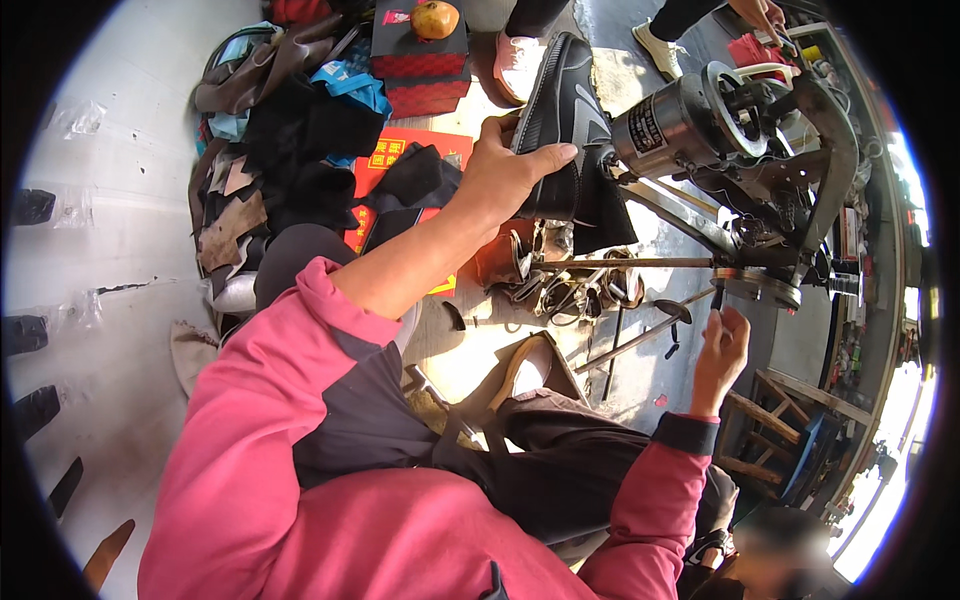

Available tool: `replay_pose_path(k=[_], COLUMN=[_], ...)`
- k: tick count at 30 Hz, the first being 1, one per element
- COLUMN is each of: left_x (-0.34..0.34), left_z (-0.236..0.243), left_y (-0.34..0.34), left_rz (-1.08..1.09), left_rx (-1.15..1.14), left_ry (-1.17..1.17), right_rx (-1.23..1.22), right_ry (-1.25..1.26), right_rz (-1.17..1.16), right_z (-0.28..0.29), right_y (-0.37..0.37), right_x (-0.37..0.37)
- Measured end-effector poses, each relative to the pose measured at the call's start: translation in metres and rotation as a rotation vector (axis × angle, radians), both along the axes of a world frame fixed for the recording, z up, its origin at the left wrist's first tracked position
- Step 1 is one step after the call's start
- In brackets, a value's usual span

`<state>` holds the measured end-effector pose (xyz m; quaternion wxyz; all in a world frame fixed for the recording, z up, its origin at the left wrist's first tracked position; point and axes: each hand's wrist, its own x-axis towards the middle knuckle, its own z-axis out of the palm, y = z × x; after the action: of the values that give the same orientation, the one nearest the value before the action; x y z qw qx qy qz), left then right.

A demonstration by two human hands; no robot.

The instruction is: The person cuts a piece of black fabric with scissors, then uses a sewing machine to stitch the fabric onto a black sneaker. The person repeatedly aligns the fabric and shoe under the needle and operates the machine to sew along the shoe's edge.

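Note:
My left hand (pixel 505 175) grips a black shoe (pixel 575 110) with a grey stripe, thumb across its upper and fingers round the sole side. The shoe is tilted, toe toward the far side, and sits against the head of a metal shoe-stitching machine (pixel 655 130). Where the needle meets it is hidden. Lower right, my right hand (pixel 722 355) is closed round the dark crank handle (pixel 718 297) below the machine's hand wheel (pixel 757 288). Part of that handle disappears behind the fingers.
Leather and cloth scraps (pixel 300 130) lie piled at the left, beside red boxes (pixel 425 95) topped by a round fruit (pixel 434 20). Metal tools (pixel 580 290) hang below the shoe. Another person's shoes (pixel 517 65) stand at the far side. A wooden stool (pixel 765 430) is at the right.

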<state>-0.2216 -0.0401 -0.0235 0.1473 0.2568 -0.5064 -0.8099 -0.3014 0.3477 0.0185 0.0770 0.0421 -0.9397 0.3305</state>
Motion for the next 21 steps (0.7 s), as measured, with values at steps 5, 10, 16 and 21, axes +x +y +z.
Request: replay_pose_path(k=[5,10,16,21], left_x=[0.001,0.001,0.003,0.003], left_z=[0.002,0.001,-0.004,-0.006], left_y=[0.001,0.003,0.009,0.011], left_rz=[-0.009,0.020,0.077,0.110], left_rx=[0.006,-0.015,-0.027,-0.032], left_ry=[-0.020,-0.027,-0.008,0.016], right_rx=[0.072,-0.032,0.018,-0.025], right_ry=[-0.245,-0.366,-0.116,0.141], right_rz=[-0.027,-0.190,0.092,-0.121], right_z=[-0.044,-0.072,-0.028,0.023], right_y=[0.056,0.043,0.014,0.062], right_x=[-0.060,-0.084,-0.060,-0.091])
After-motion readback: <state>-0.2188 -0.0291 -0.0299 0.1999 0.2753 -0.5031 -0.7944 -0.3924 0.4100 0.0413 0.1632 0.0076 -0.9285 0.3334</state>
